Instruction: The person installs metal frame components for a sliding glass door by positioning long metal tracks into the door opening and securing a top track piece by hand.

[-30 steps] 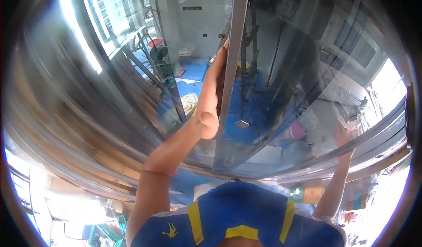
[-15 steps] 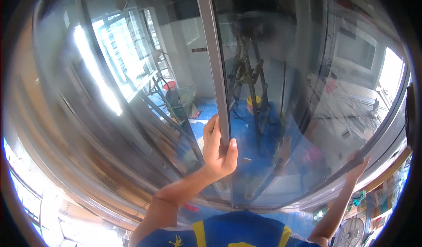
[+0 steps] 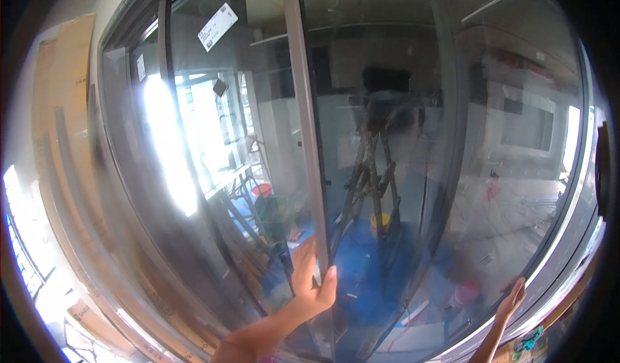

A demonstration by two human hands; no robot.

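Observation:
A tall glass door panel with a slim grey frame fills the middle and right of my view. My left hand is closed around its left upright, the grey metal stile, with the thumb on the right side and the fingers on the left. Lower right, my right hand rests against the dark edge at the panel's right side, its fingertips curled onto it. Behind the left upright stands another glazed panel with a white label stuck on it.
Long cardboard-wrapped boards lean at the far left. Through and on the glass show a stepladder, a yellow bucket, a red bucket and blue floor covering; some may be reflections. A teal object lies lower right.
My view has tilted up, so both hands and the room sit lower in the picture. The white label has come into view. Both hands keep their hold on the panel.

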